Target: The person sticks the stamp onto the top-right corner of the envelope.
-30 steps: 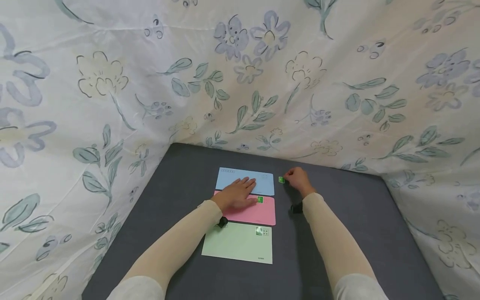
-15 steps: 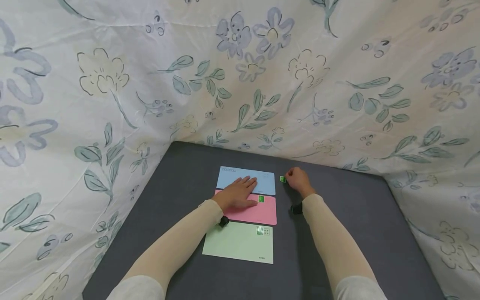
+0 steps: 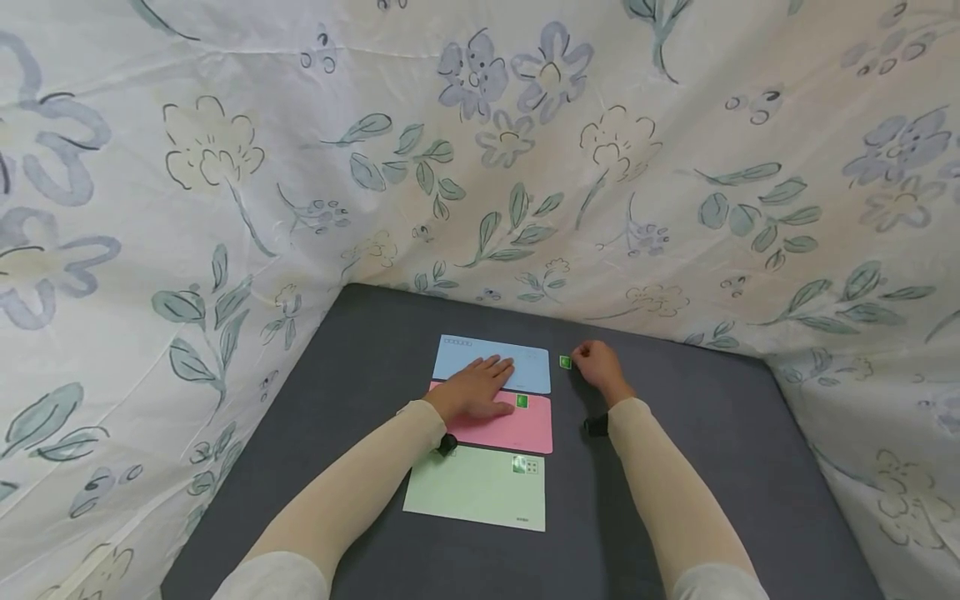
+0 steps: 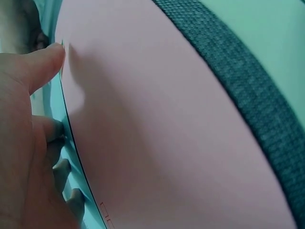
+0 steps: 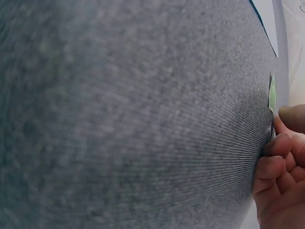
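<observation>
My left hand (image 3: 474,392) lies spread flat, its fingers on the blue envelope (image 3: 459,353) and its palm and thumb over the pink envelope (image 3: 517,429). The thumb touches or nearly touches a small green stamp (image 3: 522,401) on the pink envelope's upper right. Right of the blue envelope, my right hand (image 3: 596,364) has curled fingers at the edge of another green stamp (image 3: 565,362). In the right wrist view this stamp (image 5: 272,94) stands tilted at the thumb and forefinger, which seem to pinch its end.
A pale green envelope (image 3: 476,492) with a green stamp (image 3: 519,464) and a small printed box lies nearest to me. All three envelopes lie in a column on the dark grey table (image 3: 690,467). Floral cloth (image 3: 510,192) walls in the back and sides.
My right fingertips have drawn very slightly to the right at the loose stamp's edge. The left hand and the envelopes keep their places; the head view shifts a little.
</observation>
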Available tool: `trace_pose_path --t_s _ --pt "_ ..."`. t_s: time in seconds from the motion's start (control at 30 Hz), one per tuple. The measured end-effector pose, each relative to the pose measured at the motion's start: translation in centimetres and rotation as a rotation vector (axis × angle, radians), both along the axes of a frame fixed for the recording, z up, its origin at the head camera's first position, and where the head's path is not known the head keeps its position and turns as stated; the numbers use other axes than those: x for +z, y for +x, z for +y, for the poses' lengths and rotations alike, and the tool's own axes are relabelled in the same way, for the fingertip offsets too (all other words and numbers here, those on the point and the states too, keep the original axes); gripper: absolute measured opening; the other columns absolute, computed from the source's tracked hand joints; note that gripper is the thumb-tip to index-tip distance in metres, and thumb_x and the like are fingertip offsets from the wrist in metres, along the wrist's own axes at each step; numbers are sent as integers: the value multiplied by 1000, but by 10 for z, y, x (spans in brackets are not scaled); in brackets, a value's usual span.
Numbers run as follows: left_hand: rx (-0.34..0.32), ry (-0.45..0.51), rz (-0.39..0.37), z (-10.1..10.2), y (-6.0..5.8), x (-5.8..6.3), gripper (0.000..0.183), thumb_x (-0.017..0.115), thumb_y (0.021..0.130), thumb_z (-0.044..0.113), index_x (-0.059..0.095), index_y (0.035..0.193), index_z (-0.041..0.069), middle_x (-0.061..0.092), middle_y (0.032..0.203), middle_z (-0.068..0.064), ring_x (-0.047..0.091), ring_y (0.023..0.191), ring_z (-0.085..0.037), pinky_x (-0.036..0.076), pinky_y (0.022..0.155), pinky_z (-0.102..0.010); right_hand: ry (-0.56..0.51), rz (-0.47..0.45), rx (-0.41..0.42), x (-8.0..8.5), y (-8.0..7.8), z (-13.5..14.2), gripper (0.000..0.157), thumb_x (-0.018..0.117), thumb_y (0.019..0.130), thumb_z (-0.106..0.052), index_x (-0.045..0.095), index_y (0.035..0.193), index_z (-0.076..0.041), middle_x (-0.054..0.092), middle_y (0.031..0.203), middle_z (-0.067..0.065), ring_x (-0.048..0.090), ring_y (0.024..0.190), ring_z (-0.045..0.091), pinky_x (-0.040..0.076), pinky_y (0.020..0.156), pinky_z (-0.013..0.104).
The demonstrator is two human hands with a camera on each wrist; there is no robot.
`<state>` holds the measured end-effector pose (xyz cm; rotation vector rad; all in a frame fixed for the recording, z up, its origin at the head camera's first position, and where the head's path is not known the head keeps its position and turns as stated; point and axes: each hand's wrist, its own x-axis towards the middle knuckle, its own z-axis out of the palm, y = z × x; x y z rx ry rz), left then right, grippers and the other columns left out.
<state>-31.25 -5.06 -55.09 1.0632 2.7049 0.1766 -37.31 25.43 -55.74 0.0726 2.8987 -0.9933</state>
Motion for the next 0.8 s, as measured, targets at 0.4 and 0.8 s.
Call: trace_pose_path --t_s 0.4,0.8 --pt "-4 -5 4 0 0 0 87 49 110 59 20 174 8 14 181 -5 9 167 -27 10 133 -44 -16 22 -38 -2 3 -4 16 65 109 -12 75 111 2 72 107 18 63 92 30 54 79 42" --pt "-4 -4 -11 0 0 0 87 49 110 59 20 174 8 14 182 -5 9 167 -28 10 133 -44 -9 9 -36 -6 3 -4 20 60 111 -14 73 115 1 70 109 17 62 93 30 55 79 41"
